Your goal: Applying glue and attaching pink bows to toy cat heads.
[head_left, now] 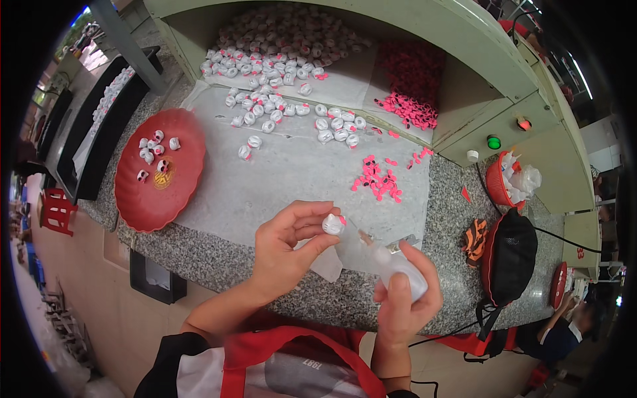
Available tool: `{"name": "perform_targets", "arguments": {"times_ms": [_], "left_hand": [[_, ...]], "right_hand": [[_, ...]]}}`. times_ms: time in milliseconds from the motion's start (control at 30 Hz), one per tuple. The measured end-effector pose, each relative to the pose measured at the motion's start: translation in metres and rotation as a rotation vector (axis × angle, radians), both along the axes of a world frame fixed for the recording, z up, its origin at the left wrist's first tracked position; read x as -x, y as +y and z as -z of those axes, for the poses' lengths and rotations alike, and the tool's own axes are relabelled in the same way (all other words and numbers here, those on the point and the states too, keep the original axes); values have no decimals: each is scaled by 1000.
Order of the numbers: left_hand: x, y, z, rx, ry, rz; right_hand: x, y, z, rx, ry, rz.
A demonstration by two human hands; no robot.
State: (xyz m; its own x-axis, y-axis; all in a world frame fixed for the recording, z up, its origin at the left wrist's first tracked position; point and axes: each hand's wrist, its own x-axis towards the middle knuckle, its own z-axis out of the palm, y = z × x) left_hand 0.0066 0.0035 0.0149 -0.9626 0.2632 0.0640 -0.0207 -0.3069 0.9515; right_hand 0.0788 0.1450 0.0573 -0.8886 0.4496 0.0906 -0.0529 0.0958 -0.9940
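Between the thumb and fingers of my left hand (288, 249) is a small white ball-shaped piece (333, 224) with a pink spot. My right hand (410, 292) grips a translucent white squeeze bottle (406, 275), its thin nozzle pointing at the piece; whether the tip touches it I cannot tell. Beyond my hands, small pink pieces (378, 179), some with dark marks, lie on a pale sheet (292, 172). Several more white ball-shaped pieces (265, 99) are spread farther back and heaped inside the shelf. Under my left hand a scrap of white paper (325, 264) partly shows.
A red scalloped plate (136, 199) with a few finished-looking balls stands at the left. To the right are an orange basket (497, 182), an orange-and-black cloth (475, 240) and a black bag (517, 255). The green shelf unit (458, 46) borders the back. Another person (564, 338) sits far right.
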Motion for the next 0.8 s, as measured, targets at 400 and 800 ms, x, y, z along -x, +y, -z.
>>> {"name": "perform_targets", "arguments": {"times_ms": [400, 800], "left_hand": [[12, -50, 15, -26, -142, -236], [-1, -40, 18, 36, -40, 73]], "right_hand": [[39, -35, 79, -844, -151, -508], [69, -32, 29, -211, -69, -422]]}}
